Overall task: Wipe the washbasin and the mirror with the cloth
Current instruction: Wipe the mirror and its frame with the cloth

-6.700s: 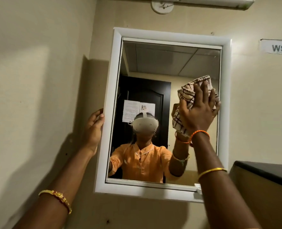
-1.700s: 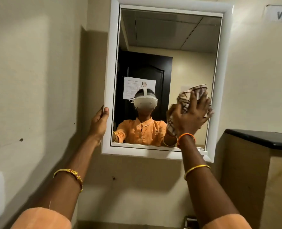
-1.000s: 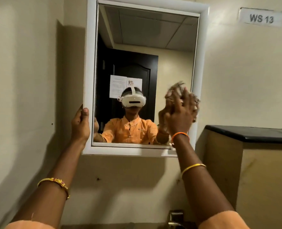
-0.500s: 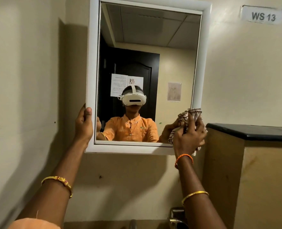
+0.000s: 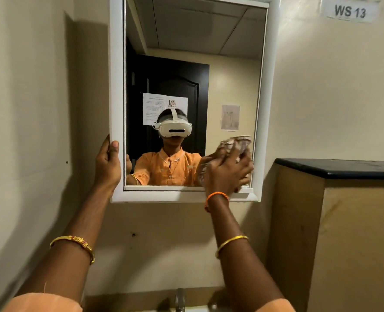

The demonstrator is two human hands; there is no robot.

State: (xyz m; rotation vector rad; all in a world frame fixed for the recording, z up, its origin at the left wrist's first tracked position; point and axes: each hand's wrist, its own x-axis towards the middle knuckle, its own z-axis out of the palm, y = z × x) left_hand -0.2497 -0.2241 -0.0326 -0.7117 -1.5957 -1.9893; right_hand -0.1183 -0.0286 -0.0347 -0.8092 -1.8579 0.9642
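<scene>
A white-framed mirror (image 5: 116,86) hangs on the beige wall, reflecting a person in an orange shirt. My left hand (image 5: 107,164) grips the frame's lower left edge. My right hand (image 5: 227,174) presses a bunched checked cloth (image 5: 239,143) against the glass at the lower right corner; the cloth is blurred with motion. Only the back rim of the washbasin (image 5: 195,309) shows at the bottom edge, below the mirror.
A metal tap (image 5: 180,299) rises at the bottom centre, between my forearms. A tan partition with a black top (image 5: 337,168) stands close on the right. A "WS 13" label (image 5: 349,11) is at the top right. A side wall lies close on the left.
My right hand with the cloth has slid down from mid-height to the mirror's lower right corner and a little back left. My left hand keeps its hold on the frame.
</scene>
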